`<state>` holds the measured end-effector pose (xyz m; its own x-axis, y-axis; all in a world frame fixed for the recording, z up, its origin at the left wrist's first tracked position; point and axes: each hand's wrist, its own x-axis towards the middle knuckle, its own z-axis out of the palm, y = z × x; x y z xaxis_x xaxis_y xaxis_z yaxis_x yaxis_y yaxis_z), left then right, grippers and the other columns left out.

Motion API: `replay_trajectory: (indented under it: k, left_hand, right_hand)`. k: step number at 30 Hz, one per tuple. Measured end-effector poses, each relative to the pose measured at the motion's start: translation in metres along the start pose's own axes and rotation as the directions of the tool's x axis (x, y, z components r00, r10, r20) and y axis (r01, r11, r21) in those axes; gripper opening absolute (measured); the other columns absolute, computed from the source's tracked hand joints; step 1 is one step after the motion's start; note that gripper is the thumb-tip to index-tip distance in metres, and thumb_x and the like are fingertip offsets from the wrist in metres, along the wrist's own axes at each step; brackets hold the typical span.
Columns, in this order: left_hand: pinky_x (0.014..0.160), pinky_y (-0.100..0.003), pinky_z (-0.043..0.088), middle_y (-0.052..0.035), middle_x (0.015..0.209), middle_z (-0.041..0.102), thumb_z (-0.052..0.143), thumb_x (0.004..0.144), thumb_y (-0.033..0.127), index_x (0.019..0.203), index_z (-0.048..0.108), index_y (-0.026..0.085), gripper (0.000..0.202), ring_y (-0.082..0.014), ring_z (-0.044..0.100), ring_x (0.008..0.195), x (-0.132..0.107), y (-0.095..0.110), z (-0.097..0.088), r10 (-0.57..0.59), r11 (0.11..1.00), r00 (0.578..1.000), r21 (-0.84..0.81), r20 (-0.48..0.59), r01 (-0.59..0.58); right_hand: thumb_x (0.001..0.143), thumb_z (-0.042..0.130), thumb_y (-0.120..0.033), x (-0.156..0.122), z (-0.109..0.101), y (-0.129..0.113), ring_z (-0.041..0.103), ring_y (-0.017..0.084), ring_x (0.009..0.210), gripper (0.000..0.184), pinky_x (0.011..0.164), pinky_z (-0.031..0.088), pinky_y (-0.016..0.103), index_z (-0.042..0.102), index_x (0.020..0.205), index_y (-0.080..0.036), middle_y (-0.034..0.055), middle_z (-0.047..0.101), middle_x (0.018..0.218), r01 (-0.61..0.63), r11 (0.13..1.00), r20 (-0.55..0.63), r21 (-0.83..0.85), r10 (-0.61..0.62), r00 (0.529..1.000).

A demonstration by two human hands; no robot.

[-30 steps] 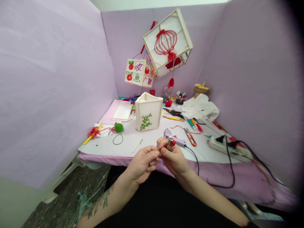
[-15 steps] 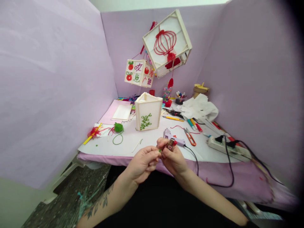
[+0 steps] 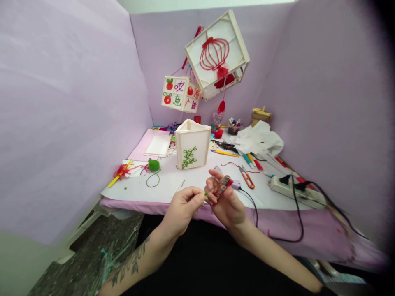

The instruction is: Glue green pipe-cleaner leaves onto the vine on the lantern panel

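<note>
Between the thumb and forefinger of my left hand (image 3: 187,205) is a small piece of green yarn (image 3: 205,193), mostly hidden by the fingertips. My right hand (image 3: 226,203) holds a red lighter (image 3: 222,187) with a metal top, lying tilted across its partly spread fingers. Both hands are close together above the table's front edge. Behind them stands a white three-sided lantern (image 3: 197,142) with a green leafy yarn sprig on its front panel. A lilac glue gun (image 3: 236,185) lies partly hidden behind my right hand.
Orange-handled snips (image 3: 247,177) and a white power strip (image 3: 298,193) with black cords lie to the right. At left sit a green yarn ball (image 3: 153,165) and a yellow stick (image 3: 120,174). Decorated lanterns (image 3: 217,55) hang above the back of the table.
My right hand's fingers have opened out from around the lighter, showing more of its red body. My left hand keeps its pinch and has shifted slightly left.
</note>
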<state>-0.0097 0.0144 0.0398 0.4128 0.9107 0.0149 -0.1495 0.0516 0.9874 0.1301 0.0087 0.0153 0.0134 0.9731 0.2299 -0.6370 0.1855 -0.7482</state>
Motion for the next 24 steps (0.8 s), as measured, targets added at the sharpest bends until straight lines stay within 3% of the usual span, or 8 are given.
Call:
replay_trajectory:
  k: [1, 3, 6, 8, 11, 19, 22, 24]
  left_hand:
    - [0.049, -0.021, 0.032, 0.0033, 0.061, 0.05, 0.064, 0.083, 0.039, 0.073, 0.061, 0.016, 0.025, -0.0077, 0.039, 0.052, -0.001, 0.001, -0.001, 0.098, 0.987, 0.995, 0.128, -0.032, -0.094]
    - [0.059, -0.024, 0.04, 0.0007, 0.067, 0.056, 0.058, 0.088, 0.032, 0.074, 0.063, 0.017, 0.022, -0.0112, 0.049, 0.061, -0.003, 0.002, -0.004, 0.318, 0.881, 0.947, 0.382, -0.045, -0.278]
    - [0.067, -0.025, 0.045, -0.0009, 0.072, 0.062, 0.055, 0.092, 0.023, 0.078, 0.064, 0.018, 0.017, -0.0128, 0.056, 0.069, -0.005, 0.001, -0.007, 0.582, 0.653, 0.813, 0.582, 0.024, -0.485]
    - [0.069, -0.024, 0.048, -0.0018, 0.076, 0.063, 0.055, 0.092, 0.018, 0.086, 0.064, 0.019, 0.011, -0.0129, 0.059, 0.072, -0.006, -0.003, -0.008, 0.677, 0.532, 0.732, 0.637, 0.075, -0.558]
    - [0.073, -0.025, 0.051, -0.0039, 0.082, 0.064, 0.055, 0.092, 0.014, 0.094, 0.064, 0.019, 0.011, -0.0138, 0.061, 0.077, -0.006, -0.008, -0.009, 0.738, 0.398, 0.661, 0.701, 0.138, -0.592]
    - [0.072, -0.028, 0.053, -0.0071, 0.084, 0.066, 0.057, 0.089, 0.008, 0.107, 0.063, 0.017, 0.021, -0.0167, 0.061, 0.078, -0.005, -0.012, -0.008, 0.793, 0.16, 0.546, 0.773, 0.27, -0.614]
    - [0.072, -0.028, 0.052, -0.0075, 0.082, 0.067, 0.057, 0.088, 0.008, 0.104, 0.064, 0.016, 0.019, -0.0172, 0.061, 0.076, -0.005, -0.011, -0.007, 0.788, 0.156, 0.552, 0.778, 0.274, -0.609]
    - [0.072, -0.027, 0.052, -0.0072, 0.083, 0.068, 0.057, 0.09, 0.011, 0.101, 0.066, 0.017, 0.016, -0.0168, 0.062, 0.077, -0.004, -0.01, -0.007, 0.774, 0.251, 0.592, 0.751, 0.222, -0.61]
  right_hand:
    - [0.065, 0.078, -0.059, 0.0, 0.0, 0.0, 0.03, 0.008, 0.051, 0.053, 0.05, 0.028, 0.026, 0.062, 0.106, -0.029, -0.0027, 0.046, 0.078, 0.014, 1.0, -0.018, -0.02, -0.014, 1.0]
    - [0.069, 0.077, -0.055, 0.001, 0.0, 0.0, 0.029, 0.008, 0.049, 0.037, 0.048, 0.024, 0.026, 0.061, 0.081, -0.024, -0.004, 0.042, 0.07, 0.043, 0.997, -0.025, -0.064, -0.044, 0.999]
    - [0.077, 0.069, -0.059, 0.0, 0.0, 0.002, 0.03, 0.008, 0.048, 0.047, 0.047, 0.023, 0.026, 0.052, 0.058, -0.019, -0.0041, 0.038, 0.062, 0.11, 0.983, -0.009, -0.145, -0.113, 0.994]
    - [0.077, 0.072, -0.054, -0.002, 0.0, 0.003, 0.033, 0.009, 0.051, 0.038, 0.049, 0.027, 0.026, 0.06, 0.065, -0.02, -0.0029, 0.044, 0.066, 0.138, 0.964, -0.035, -0.227, -0.15, 0.988]
    - [0.075, 0.078, -0.043, -0.005, 0.0, 0.004, 0.039, 0.011, 0.059, 0.022, 0.054, 0.032, 0.026, 0.07, 0.084, -0.024, -0.0004, 0.054, 0.08, 0.147, 0.937, -0.051, -0.317, -0.172, 0.984]
    - [0.081, 0.073, -0.035, -0.008, 0.003, 0.005, 0.045, 0.013, 0.065, 0.015, 0.06, 0.038, 0.027, 0.068, 0.077, -0.022, -0.0005, 0.052, 0.076, 0.175, 0.918, -0.04, -0.357, -0.202, 0.978]
    - [0.084, 0.07, -0.035, -0.007, 0.003, 0.006, 0.044, 0.012, 0.064, 0.019, 0.061, 0.037, 0.027, 0.063, 0.074, -0.021, -0.0015, 0.049, 0.073, 0.184, 0.908, -0.037, -0.377, -0.213, 0.976]
    - [0.086, 0.068, -0.036, -0.006, 0.002, 0.007, 0.043, 0.012, 0.065, 0.02, 0.063, 0.037, 0.028, 0.061, 0.074, -0.021, -0.0019, 0.048, 0.073, 0.203, 0.901, -0.028, -0.384, -0.231, 0.973]
